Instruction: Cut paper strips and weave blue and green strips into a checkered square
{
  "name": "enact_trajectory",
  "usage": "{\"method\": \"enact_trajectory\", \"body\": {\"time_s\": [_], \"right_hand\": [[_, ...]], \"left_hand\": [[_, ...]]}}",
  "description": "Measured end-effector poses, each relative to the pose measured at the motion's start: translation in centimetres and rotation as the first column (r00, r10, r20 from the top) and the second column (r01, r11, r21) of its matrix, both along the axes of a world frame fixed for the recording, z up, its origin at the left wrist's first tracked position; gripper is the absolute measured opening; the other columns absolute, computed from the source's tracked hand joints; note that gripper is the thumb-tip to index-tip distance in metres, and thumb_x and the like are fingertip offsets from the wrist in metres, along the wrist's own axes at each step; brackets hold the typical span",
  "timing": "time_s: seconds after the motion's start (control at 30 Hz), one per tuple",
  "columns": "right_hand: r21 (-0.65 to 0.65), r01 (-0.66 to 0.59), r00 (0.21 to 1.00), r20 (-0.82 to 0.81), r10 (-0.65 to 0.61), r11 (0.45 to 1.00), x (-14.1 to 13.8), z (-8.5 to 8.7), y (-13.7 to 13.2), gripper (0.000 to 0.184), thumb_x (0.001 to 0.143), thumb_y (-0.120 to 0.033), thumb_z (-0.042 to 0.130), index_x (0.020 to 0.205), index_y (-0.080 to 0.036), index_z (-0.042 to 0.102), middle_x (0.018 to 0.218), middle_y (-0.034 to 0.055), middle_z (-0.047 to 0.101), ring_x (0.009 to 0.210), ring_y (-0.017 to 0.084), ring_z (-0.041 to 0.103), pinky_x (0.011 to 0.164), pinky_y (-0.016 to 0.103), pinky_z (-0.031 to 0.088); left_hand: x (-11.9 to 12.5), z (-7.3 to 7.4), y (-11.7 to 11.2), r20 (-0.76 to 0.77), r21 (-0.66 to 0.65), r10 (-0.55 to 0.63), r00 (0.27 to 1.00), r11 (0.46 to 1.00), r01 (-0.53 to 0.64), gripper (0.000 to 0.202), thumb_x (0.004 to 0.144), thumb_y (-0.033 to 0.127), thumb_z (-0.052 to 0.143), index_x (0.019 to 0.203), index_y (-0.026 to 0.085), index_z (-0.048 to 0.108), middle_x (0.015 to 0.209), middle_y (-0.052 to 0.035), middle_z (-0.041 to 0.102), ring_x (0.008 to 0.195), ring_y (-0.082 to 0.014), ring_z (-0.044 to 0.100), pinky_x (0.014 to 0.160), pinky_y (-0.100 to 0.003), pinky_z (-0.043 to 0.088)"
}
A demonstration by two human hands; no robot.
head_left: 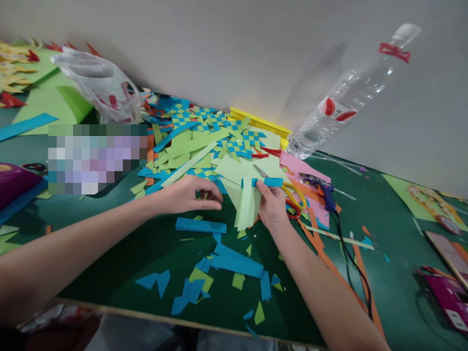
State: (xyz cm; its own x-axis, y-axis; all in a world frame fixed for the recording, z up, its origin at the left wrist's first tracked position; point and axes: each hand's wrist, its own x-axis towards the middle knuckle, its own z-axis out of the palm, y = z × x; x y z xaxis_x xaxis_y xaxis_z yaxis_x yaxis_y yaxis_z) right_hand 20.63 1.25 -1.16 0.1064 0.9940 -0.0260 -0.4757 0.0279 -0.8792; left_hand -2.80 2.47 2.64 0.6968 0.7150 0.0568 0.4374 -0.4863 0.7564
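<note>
My right hand [271, 204] grips yellow-handled scissors [292, 195] and pinches a blue paper strip [265, 182] laid across light green paper strips [246, 204]. My left hand [192, 194] lies on the green table [395, 253], fingers curled close together on the paper scraps just left of those strips. A pile of woven blue-and-green paper mats [204, 122] and loose strips lies behind both hands.
Blue and green offcuts [226, 265] litter the table near its front edge. A clear plastic bottle [347, 92] leans at the wall, a yellow box [261, 124] beside it. A plastic bag [98, 85] sits back left, a glue gun with black cord [325, 192] to the right.
</note>
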Motion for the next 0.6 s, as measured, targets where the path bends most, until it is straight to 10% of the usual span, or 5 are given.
{"method": "enact_trajectory", "body": {"time_s": [0.23,0.6], "right_hand": [[-0.053,0.005,0.998,-0.068,-0.008,0.999,-0.16,0.09,0.02,0.022,0.055,-0.029,0.084,0.067,-0.021,0.069,0.066,-0.0033,0.074,0.062,0.015,0.07,0.064,0.026,0.059],[-0.103,0.016,0.996,-0.091,-0.026,0.995,0.21,-0.27,0.24,0.023,0.057,-0.033,0.084,0.068,-0.021,0.068,0.064,-0.0035,0.073,0.063,0.017,0.071,0.071,0.031,0.062]], "left_hand": [[0.67,0.25,-0.88,-0.208,0.163,-0.33,0.921,0.917,0.365,0.028,0.075,0.039,0.076,0.096,0.021,0.07,0.092,-0.004,0.07,0.09,-0.0193,0.062,0.079,-0.027,0.044],[0.29,-0.56,-0.46,-0.13,0.423,-0.186,0.974,0.878,0.224,0.018,0.09,0.023,0.058,0.105,0.027,0.067,0.098,-0.0009,0.072,0.098,-0.0173,0.061,0.095,-0.032,0.038]]}}
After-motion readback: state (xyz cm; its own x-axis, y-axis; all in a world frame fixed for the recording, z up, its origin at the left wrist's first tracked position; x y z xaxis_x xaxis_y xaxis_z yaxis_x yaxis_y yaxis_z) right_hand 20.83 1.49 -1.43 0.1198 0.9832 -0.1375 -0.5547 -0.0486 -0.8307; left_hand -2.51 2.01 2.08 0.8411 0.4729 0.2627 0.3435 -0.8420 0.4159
